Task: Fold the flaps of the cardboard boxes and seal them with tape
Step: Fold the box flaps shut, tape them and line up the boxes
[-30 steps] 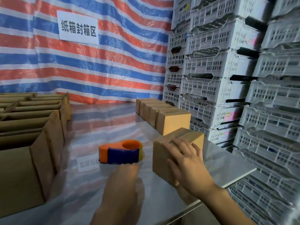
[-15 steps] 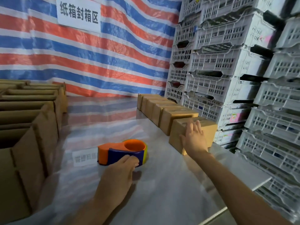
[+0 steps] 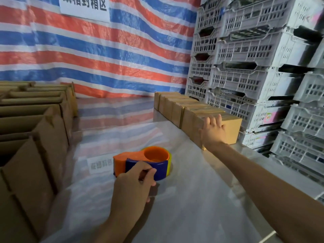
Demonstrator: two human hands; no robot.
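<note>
A row of sealed boxes (image 3: 177, 109) stands finished, right hand (image 3: 213, 131) flat against the nearest; open boxes (image 3: 35, 120) remain; left hand (image 3: 133, 183) curls against the tape dispenser (image 3: 154, 158), grip unclear.

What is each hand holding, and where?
Right hand lies flat on the end box, fingers over its top edge, not gripping. Left hand curls against the blue near side of the tape dispenser; whether it grips cannot be told.

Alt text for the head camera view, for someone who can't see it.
A person's right hand rests on the nearest closed cardboard box in a row, while the left hand sits beside an orange-and-blue tape dispenser on the table.
</note>
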